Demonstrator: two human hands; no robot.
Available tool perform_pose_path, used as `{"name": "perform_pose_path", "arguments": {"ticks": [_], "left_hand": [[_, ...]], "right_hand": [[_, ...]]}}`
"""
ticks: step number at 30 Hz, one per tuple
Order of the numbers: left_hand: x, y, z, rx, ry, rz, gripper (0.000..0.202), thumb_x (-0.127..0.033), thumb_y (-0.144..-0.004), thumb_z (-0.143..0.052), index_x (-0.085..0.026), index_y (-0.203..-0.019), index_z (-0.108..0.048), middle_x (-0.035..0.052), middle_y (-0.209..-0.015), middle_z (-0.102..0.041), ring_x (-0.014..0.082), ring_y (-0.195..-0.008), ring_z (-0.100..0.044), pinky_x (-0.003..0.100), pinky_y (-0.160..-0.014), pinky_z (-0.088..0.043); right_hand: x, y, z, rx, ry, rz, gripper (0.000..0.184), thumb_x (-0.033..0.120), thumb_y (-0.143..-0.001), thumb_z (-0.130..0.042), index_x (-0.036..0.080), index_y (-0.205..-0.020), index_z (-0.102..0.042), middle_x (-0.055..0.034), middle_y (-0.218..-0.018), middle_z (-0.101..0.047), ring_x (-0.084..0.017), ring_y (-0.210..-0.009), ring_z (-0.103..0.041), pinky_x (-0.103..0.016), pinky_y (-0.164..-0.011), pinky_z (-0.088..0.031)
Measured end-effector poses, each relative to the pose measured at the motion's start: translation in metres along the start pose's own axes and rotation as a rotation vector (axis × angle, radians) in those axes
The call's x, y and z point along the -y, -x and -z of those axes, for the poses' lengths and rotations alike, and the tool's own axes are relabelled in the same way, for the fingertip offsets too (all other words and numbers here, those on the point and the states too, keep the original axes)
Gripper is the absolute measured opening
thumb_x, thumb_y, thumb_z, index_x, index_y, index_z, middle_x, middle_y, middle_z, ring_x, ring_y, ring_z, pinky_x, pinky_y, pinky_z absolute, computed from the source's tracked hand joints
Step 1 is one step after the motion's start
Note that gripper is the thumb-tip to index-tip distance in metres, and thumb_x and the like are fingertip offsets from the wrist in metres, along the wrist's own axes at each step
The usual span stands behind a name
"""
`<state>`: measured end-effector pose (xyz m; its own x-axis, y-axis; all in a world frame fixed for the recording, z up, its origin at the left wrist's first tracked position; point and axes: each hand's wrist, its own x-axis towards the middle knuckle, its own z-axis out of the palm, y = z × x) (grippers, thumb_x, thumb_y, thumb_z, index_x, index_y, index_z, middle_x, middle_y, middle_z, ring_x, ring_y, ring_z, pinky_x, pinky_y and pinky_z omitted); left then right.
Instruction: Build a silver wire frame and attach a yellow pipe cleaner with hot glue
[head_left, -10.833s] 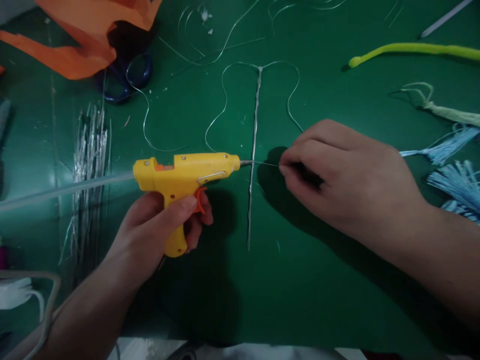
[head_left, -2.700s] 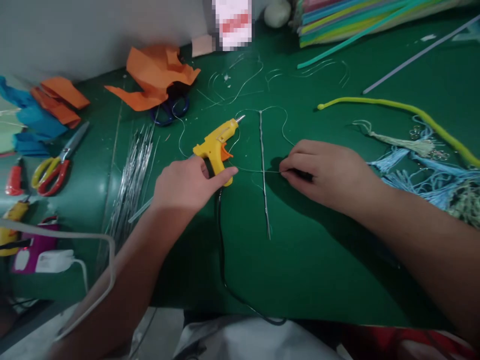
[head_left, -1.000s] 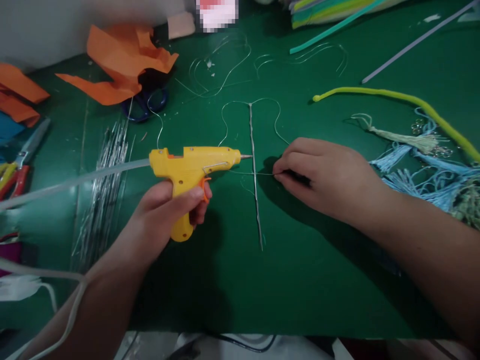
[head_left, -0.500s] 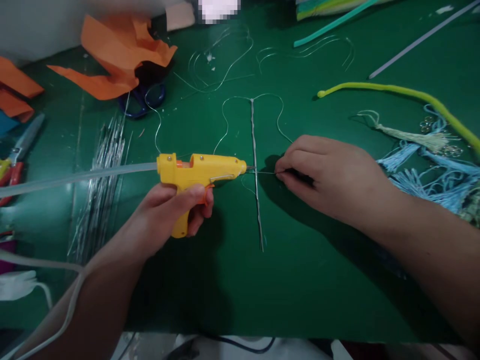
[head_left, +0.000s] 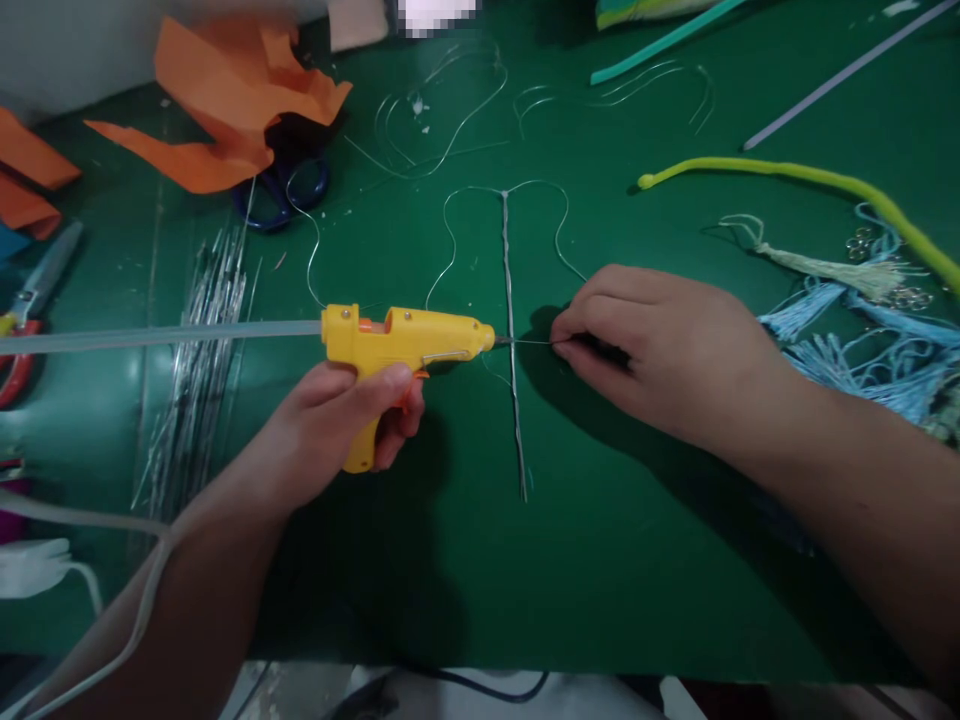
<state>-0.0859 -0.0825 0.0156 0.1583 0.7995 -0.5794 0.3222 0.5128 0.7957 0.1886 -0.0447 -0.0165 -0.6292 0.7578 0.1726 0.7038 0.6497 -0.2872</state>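
My left hand (head_left: 352,415) is wrapped round the handle of a yellow hot glue gun (head_left: 412,332), with a finger at its orange trigger. A long clear glue stick (head_left: 165,336) sticks out of its back end. The gun's nozzle meets a twisted wire stem (head_left: 514,380) that lies upright in view on the green table. From the stem's top, thin wire (head_left: 562,225) curves out to both sides. My right hand (head_left: 652,335) pinches the end of a thin wire (head_left: 534,343) that runs across to the stem at the nozzle. Its fingertips are pressed together.
A bundle of silver wires (head_left: 199,380) lies left, near blue-handled scissors (head_left: 281,195) and orange paper (head_left: 217,95). Red-handled scissors (head_left: 21,370) are at the left edge. Blue tassels (head_left: 862,360) and a yellow-green pipe cleaner (head_left: 787,172) lie right. A white cord (head_left: 142,610) crosses my left forearm.
The glue gun has shifted very slightly right, and the back of its glue stick has swung a little upward in view. My right hand holds nearly the same place.
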Motion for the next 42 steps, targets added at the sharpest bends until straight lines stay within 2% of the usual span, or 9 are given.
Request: {"name": "perform_pose_path", "arguments": {"ticks": [6, 31, 42], "left_hand": [[0.0058, -0.0008, 0.0049, 0.04, 0.004, 0.019, 0.037, -0.048, -0.089, -0.059, -0.016, -0.071, -0.062, -0.0007, -0.066, -0.06, 0.0078, -0.047, -0.053, 0.02, -0.045, -0.041], [0.0049, -0.0016, 0.0044, 0.015, 0.038, 0.007, 0.033, -0.044, -0.087, -0.06, -0.017, -0.068, -0.059, -0.0014, -0.067, -0.061, 0.0079, -0.046, -0.055, 0.018, -0.042, -0.043], [0.0019, -0.0016, 0.0028, -0.001, -0.014, 0.023, 0.031, -0.041, -0.086, -0.059, -0.017, -0.065, -0.056, -0.0011, -0.065, -0.06, 0.0088, -0.045, -0.054, 0.02, -0.042, -0.043]], "right_hand": [[0.0022, 0.0004, -0.0007, -0.029, 0.003, -0.002, 0.023, 0.025, -0.095, -0.046, 0.021, -0.087, -0.068, -0.0068, -0.094, -0.069, -0.021, -0.084, -0.063, -0.032, -0.063, -0.042], [0.003, -0.0004, 0.0012, 0.004, 0.002, -0.02, 0.023, 0.025, -0.094, -0.047, 0.021, -0.087, -0.068, -0.0076, -0.096, -0.069, -0.022, -0.086, -0.063, -0.033, -0.064, -0.042], [0.0018, 0.0004, 0.001, -0.007, -0.013, -0.001, 0.024, 0.021, -0.093, -0.047, 0.019, -0.088, -0.07, -0.0091, -0.094, -0.069, -0.022, -0.085, -0.062, -0.034, -0.063, -0.041]]}}
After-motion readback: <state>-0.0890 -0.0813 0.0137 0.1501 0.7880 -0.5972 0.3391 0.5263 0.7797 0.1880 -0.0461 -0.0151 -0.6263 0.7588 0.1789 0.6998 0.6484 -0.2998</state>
